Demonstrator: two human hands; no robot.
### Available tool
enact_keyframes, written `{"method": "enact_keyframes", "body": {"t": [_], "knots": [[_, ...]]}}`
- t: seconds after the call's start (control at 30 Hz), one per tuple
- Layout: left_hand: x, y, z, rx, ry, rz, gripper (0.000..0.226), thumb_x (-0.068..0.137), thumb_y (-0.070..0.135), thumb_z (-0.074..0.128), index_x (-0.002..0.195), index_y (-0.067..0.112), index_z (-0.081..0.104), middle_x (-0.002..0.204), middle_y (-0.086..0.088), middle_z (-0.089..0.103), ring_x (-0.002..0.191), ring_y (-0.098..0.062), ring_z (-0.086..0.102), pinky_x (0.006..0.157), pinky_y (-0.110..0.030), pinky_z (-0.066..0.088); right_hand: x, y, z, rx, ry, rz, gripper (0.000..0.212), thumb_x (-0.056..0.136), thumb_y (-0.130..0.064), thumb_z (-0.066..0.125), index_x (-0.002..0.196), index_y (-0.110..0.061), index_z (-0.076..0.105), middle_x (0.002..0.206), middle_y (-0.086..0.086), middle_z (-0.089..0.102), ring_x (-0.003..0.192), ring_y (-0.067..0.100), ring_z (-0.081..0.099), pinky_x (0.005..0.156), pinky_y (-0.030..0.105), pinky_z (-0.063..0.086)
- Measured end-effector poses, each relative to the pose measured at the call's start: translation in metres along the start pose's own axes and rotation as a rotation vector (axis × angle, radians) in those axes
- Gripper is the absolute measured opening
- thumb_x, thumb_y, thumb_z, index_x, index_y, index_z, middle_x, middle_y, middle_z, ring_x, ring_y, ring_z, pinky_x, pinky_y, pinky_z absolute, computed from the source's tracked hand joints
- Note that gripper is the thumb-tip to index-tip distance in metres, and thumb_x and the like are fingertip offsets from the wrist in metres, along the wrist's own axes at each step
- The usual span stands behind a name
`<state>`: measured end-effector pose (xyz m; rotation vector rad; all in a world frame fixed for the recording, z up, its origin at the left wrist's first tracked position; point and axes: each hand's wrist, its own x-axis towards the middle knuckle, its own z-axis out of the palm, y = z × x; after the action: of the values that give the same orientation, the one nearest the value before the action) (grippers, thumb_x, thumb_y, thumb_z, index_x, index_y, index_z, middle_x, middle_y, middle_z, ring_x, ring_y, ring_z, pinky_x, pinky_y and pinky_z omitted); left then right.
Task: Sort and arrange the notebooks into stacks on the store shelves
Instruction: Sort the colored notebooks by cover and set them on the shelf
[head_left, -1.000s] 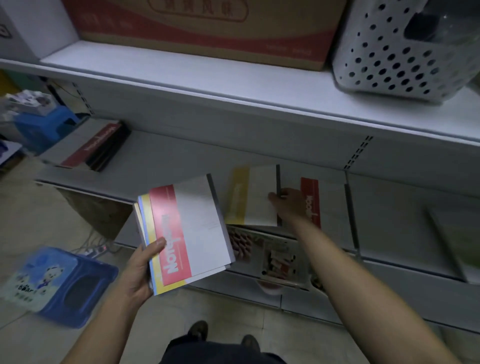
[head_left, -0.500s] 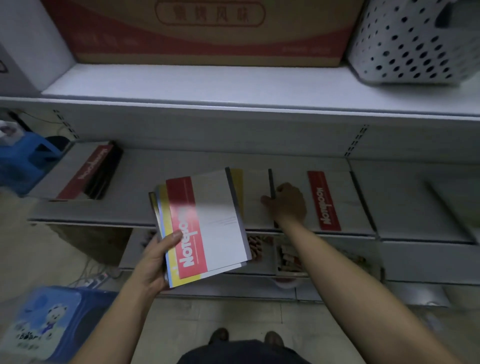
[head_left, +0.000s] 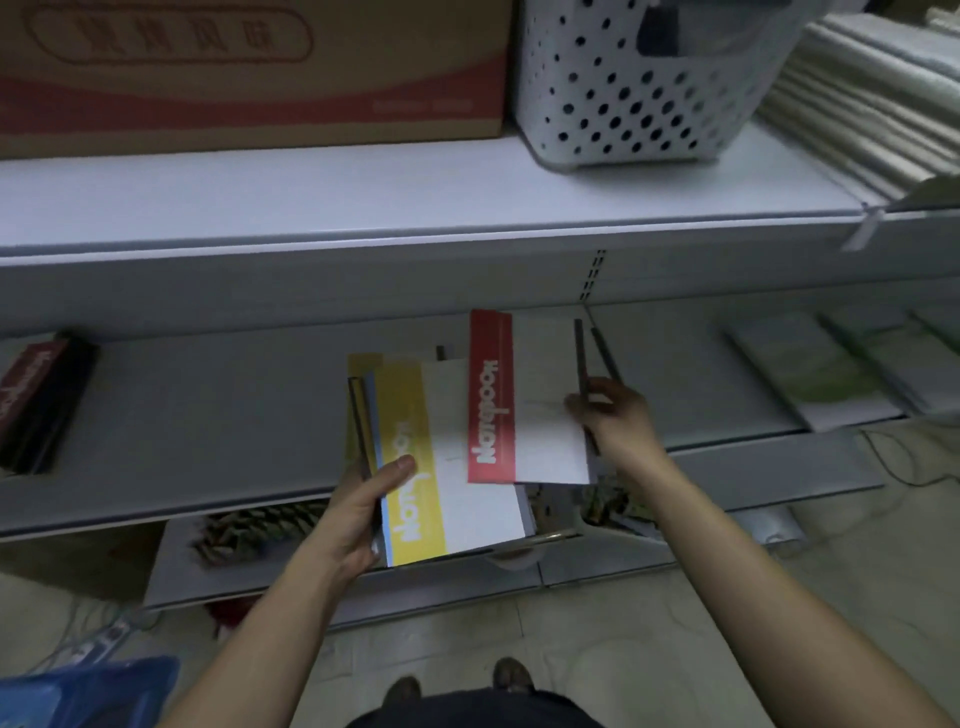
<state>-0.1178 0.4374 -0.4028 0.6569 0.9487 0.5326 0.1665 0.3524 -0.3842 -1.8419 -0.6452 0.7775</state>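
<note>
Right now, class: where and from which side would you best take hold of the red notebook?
Pinch the red notebook at its dark spine edge, coming from the right, as the right hand does. That edge sticks out free; its left side overlaps the yellow notebook in the left hand.

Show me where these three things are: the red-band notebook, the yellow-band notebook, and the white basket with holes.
red-band notebook (head_left: 543, 415): head view, on its white cover.
yellow-band notebook (head_left: 470, 499): head view, on its white cover, below the red one.
white basket (head_left: 618, 98): head view, on its perforated front wall.
</note>
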Motion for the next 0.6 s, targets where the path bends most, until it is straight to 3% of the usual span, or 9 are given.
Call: {"method": "enact_keyframes", "body": {"t": [0.07,0.13,0.17,0.23,0.3,0.43,0.53,0.6], "knots": [[0.004,-0.005,0.005,0.008,0.012,-0.008,0.078,0.069,0.014,0.089,0.138,-0.002,0.057,0.109,-0.027,0.074,0.084,-0.036,0.077,0.067,-0.047,0.063,0.027,0.004,-0.030,-0.056,0.079,0.000,0.020,0.091,-0.018,0.072,0.110,-0.012,0.069,0.111,0.010,0.071,0.095,0.028,0.069,0.072,0.028,0.052],[0.005,-0.009,0.007,-0.015,0.033,0.004,0.082,0.069,0.015,0.090,0.141,0.001,0.055,0.112,-0.027,0.073,0.086,-0.037,0.077,0.067,-0.047,0.062,0.050,0.006,-0.049,-0.102,0.091,0.008,0.016,0.090,-0.016,0.073,0.106,-0.013,0.070,0.111,0.011,0.069,0.096,0.028,0.067,0.081,0.033,0.053],[0.006,-0.011,0.008,-0.027,0.048,0.011,0.081,0.071,0.015,0.089,0.143,0.002,0.054,0.115,-0.027,0.073,0.087,-0.037,0.077,0.067,-0.047,0.062,0.060,0.008,-0.053,-0.135,0.078,0.019,0.020,0.090,-0.017,0.074,0.109,-0.011,0.070,0.113,0.012,0.069,0.097,0.028,0.066,0.086,0.035,0.054],[0.003,-0.015,0.016,-0.046,0.062,0.020,0.056,0.085,0.013,0.075,0.138,0.005,0.057,0.107,-0.021,0.076,0.083,-0.031,0.078,0.061,-0.041,0.062,0.077,0.013,-0.057,-0.213,0.066,0.046,0.033,0.089,-0.021,0.075,0.119,-0.008,0.070,0.120,0.013,0.068,0.105,0.029,0.067,0.094,0.039,0.055],[0.000,-0.018,0.025,-0.040,0.074,0.019,0.024,0.097,0.009,0.060,0.121,0.012,0.062,0.082,-0.004,0.080,0.067,-0.015,0.077,0.049,-0.029,0.059,0.087,0.017,-0.056,-0.317,0.066,0.042,0.041,0.089,-0.024,0.075,0.125,-0.007,0.067,0.123,0.013,0.068,0.109,0.031,0.066,0.091,0.030,0.051],[-0.002,-0.019,0.038,-0.052,0.130,0.018,0.029,0.101,0.010,0.058,0.129,0.006,0.060,0.078,-0.001,0.080,0.065,-0.014,0.076,0.046,-0.026,0.057,0.095,0.025,-0.049,-0.504,0.105,0.000,0.046,0.089,-0.032,0.074,0.129,-0.010,0.064,0.122,0.013,0.070,0.105,0.028,0.068,0.082,0.026,0.050],[-0.002,-0.019,0.047,-0.038,0.138,0.028,0.011,0.103,0.008,0.052,0.107,0.011,0.063,0.063,0.008,0.075,0.052,-0.004,0.071,0.040,-0.020,0.052,0.093,0.028,-0.047,-0.673,0.120,-0.004,0.048,0.089,-0.043,0.073,0.126,-0.013,0.066,0.120,0.009,0.070,0.101,0.026,0.068,0.079,0.030,0.053],[-0.007,-0.015,0.058,-0.034,0.110,0.041,0.014,0.104,0.008,0.051,0.096,0.015,0.060,0.057,0.011,0.072,0.047,-0.001,0.067,0.037,-0.018,0.049,0.086,0.027,-0.046,-0.716,0.168,-0.017,0.053,0.089,-0.049,0.069,0.132,-0.018,0.062,0.127,0.007,0.063,0.104,0.026,0.065,0.081,0.033,0.052]]}}
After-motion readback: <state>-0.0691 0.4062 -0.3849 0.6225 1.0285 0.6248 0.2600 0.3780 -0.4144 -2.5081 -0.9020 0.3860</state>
